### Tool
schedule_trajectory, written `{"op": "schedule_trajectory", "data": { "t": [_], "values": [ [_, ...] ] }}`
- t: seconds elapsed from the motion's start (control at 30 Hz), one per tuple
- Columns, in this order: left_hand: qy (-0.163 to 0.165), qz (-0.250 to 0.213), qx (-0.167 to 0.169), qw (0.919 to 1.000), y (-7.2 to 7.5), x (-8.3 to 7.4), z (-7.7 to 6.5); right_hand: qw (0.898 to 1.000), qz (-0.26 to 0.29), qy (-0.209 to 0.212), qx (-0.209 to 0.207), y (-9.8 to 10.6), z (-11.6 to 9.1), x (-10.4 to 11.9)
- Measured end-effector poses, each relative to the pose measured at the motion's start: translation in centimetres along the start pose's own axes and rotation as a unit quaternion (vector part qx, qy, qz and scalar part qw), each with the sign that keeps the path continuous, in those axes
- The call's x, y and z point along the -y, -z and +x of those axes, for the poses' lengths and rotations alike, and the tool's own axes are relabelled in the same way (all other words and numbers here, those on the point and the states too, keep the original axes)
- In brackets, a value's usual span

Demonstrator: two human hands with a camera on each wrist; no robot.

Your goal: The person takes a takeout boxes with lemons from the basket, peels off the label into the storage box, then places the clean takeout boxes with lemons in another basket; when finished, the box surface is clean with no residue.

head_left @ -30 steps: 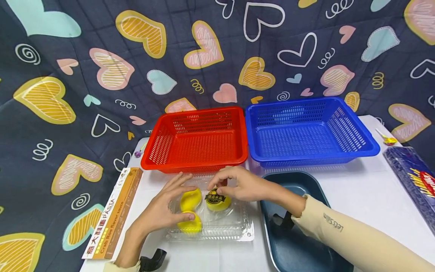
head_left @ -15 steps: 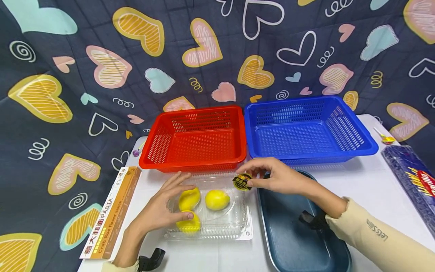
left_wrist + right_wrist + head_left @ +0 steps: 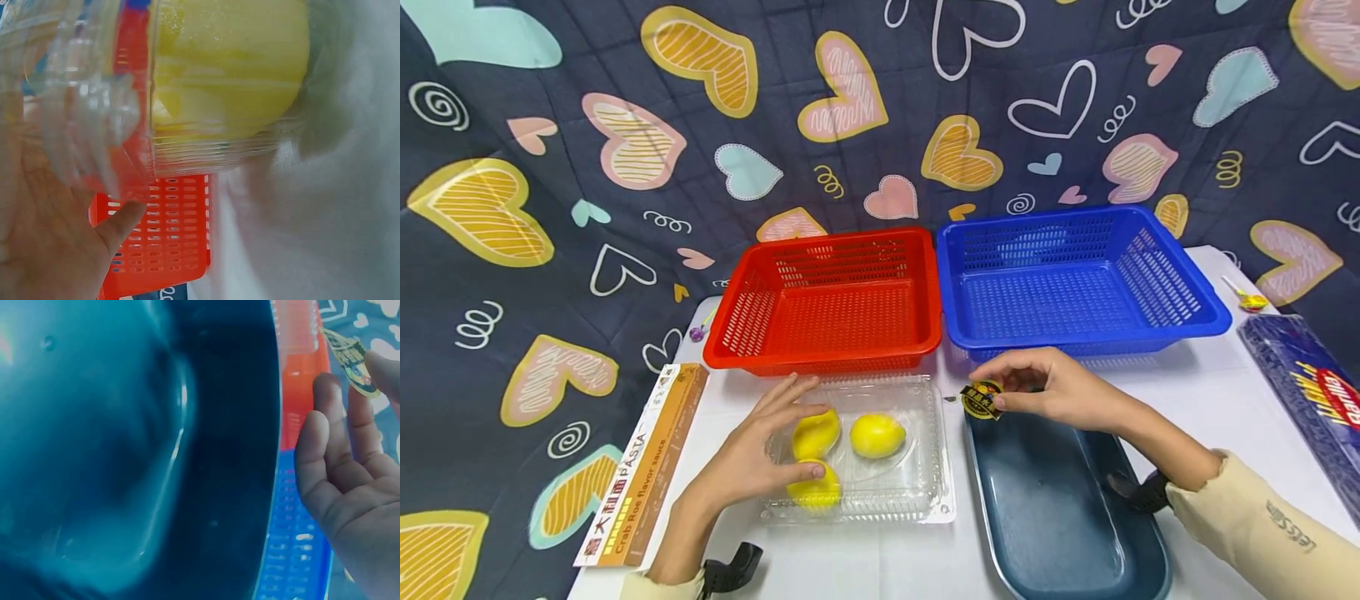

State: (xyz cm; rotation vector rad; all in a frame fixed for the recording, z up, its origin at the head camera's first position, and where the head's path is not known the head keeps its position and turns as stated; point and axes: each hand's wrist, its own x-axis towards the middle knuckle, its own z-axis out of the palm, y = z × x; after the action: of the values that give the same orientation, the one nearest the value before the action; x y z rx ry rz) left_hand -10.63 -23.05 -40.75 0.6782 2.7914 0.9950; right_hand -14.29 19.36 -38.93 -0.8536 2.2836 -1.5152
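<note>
In the head view my right hand point(image 3: 1063, 387) pinches a black and gold round sticker label point(image 3: 981, 402) between thumb and fingertips, over the far end of the dark blue tray point(image 3: 1045, 500). The right wrist view shows the label point(image 3: 353, 365) edge-on. My left hand point(image 3: 760, 454) rests at the left side of a clear plastic clamshell box point(image 3: 917, 479), its fingers spread. Inside the box are three yellow lemons: one point(image 3: 877, 436) in the middle and two on the left, partly behind the left hand. A lemon point(image 3: 231, 69) shows close up through the box wall in the left wrist view.
A red basket point(image 3: 850, 362) and a blue basket point(image 3: 1090, 337) stand side by side at the back. A pasta box point(image 3: 640, 467) lies left, and a blue pasta packet point(image 3: 1311, 400) lies right. Lollipops lie at the back corners, one purple point(image 3: 697, 333), one yellow-red point(image 3: 1252, 302).
The right hand has lifted the sticker label off the clear box, above the middle lemon, and carried it right to over the tray. The left hand has stayed at the box.
</note>
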Motion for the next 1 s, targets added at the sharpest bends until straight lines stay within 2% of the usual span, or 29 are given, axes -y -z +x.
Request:
{"op": "schedule_trajectory", "data": {
  "t": [0.47,0.63,1.0],
  "values": [
    [0.007,-0.003,0.003,1.0,0.1,0.0,0.0,0.996,0.028,-0.047,0.075,0.5,-1.3,-2.2],
    [0.009,-0.005,0.005,0.9999,0.0,0.0,0.0,0.995,0.028,-0.063,0.077,0.2,-1.2,-2.5],
    [0.0,-0.007,0.001,1.0,0.1,-0.1,0.0,0.995,-0.005,-0.07,0.072,-0.7,-1.5,-2.8]
  ]
}}
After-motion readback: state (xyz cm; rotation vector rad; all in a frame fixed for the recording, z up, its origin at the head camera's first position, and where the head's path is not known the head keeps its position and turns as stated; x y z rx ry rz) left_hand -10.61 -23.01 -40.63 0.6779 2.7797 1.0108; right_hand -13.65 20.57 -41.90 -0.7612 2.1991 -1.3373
